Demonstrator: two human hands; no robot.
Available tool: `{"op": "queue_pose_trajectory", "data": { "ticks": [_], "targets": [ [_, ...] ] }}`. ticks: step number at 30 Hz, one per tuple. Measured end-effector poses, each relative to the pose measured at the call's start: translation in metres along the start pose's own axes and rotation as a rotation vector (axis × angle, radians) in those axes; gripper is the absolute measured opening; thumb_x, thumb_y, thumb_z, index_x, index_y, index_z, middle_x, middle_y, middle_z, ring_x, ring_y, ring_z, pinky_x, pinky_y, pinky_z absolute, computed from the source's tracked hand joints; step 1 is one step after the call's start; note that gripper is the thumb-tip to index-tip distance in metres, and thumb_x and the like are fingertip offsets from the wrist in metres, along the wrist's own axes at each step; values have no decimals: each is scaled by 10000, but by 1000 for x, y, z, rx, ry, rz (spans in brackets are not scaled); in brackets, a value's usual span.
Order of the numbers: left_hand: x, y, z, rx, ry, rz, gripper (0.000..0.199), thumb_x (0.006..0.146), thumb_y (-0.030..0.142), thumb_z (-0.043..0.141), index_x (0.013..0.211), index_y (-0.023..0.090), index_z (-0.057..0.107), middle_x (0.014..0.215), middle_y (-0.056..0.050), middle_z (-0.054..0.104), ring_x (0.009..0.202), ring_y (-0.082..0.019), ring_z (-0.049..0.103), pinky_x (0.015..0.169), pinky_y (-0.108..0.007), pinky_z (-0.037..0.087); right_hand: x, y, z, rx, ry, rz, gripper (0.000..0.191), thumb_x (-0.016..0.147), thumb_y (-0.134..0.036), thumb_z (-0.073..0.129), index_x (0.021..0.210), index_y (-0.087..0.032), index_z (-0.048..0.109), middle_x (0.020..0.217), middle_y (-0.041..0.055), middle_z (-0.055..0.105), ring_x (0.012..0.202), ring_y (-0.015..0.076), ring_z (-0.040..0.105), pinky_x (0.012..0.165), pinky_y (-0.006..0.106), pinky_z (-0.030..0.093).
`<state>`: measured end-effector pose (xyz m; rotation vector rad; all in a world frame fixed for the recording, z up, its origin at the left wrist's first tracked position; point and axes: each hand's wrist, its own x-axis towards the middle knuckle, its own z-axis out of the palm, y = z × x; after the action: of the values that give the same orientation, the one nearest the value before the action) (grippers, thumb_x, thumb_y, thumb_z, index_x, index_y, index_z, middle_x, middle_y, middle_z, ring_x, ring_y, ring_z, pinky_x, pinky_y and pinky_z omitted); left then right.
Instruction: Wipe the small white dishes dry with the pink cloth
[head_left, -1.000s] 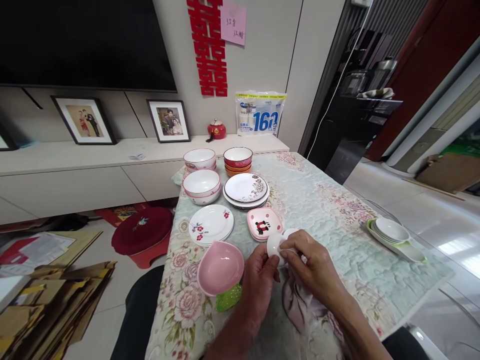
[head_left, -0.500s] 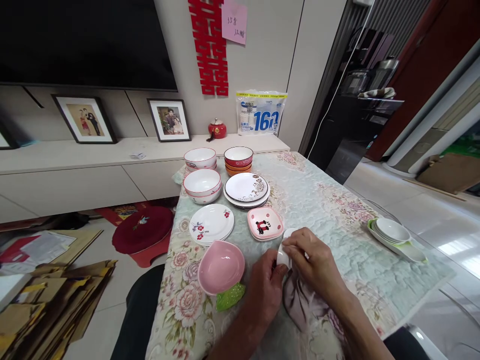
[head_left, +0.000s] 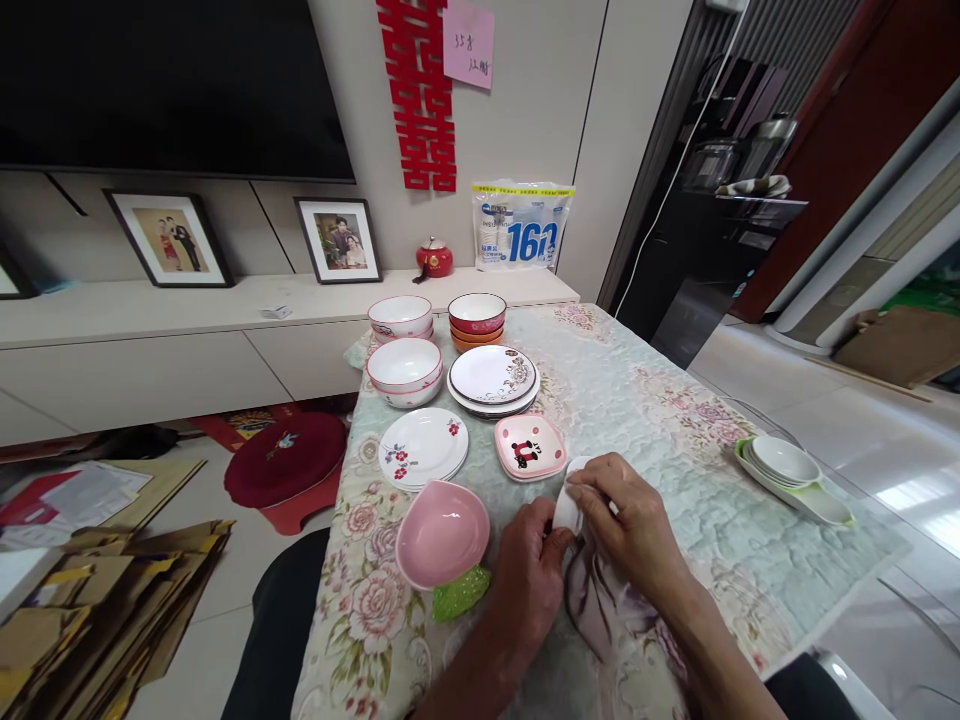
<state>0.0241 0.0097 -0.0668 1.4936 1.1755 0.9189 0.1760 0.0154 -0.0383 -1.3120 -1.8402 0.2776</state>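
Between my hands a small white dish is held tilted on edge, partly covered by fingers; its full shape is hidden. My left hand is closed on its near left side, thumb and fingers pinching it. My right hand is closed at the dish's upper right, fingertips against the rim, with a greyish-mauve cloth hanging from under it. Another white piece shows just behind the fingers. Close by are a pink square cat dish and a pink strawberry-shaped bowl with a green leaf.
White floral plates, dark-rimmed plates, red-rimmed bowls and red and orange bowls stand stacked on the table's left side. Small white dishes sit on a green-edged long dish at the right edge. A red stool stands left.
The small dish has turned slightly in my fingers. My right hand has shifted a little at its rim; everything else stays put.
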Motion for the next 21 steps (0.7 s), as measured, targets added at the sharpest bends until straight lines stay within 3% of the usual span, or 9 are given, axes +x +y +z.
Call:
{"op": "queue_pose_trajectory", "data": {
  "ticks": [4,8,13,17,21],
  "targets": [
    [0,1,0,-89,-6,-4,154,878,305,491,803,202,577,807,-35,633,783,-219,540,720,-327,383,-3,-23,1,78,-198,-25,211,1008,-175,502,892,-205,675,887,49,609,818,172,612,704,292,491],
    [-1,3,-1,-35,20,15,77,812,248,558,749,211,581,736,-5,598,736,-197,508,686,-303,367,0,-8,1,113,-47,17,157,972,-211,570,901,-211,710,874,53,646,857,194,621,756,317,485],
    [0,9,-4,-78,-4,-2,95,794,241,558,703,215,542,661,19,531,676,-178,482,653,-298,355,4,20,-1,384,55,353,184,879,-384,711,876,-211,774,872,54,700,810,198,619,725,316,471],
    [3,10,-6,-287,-9,-16,117,816,294,584,749,198,586,644,22,582,658,-176,544,666,-300,410,4,20,1,721,40,626,332,801,-492,775,962,-202,782,809,37,727,674,163,605,619,282,475],
    [5,7,-2,-584,26,-49,164,804,326,682,854,169,675,747,2,675,699,-164,604,730,-300,473,3,14,2,1072,-14,777,411,742,-483,836,1018,-187,765,785,41,747,611,152,623,578,268,498]
  ]
}}
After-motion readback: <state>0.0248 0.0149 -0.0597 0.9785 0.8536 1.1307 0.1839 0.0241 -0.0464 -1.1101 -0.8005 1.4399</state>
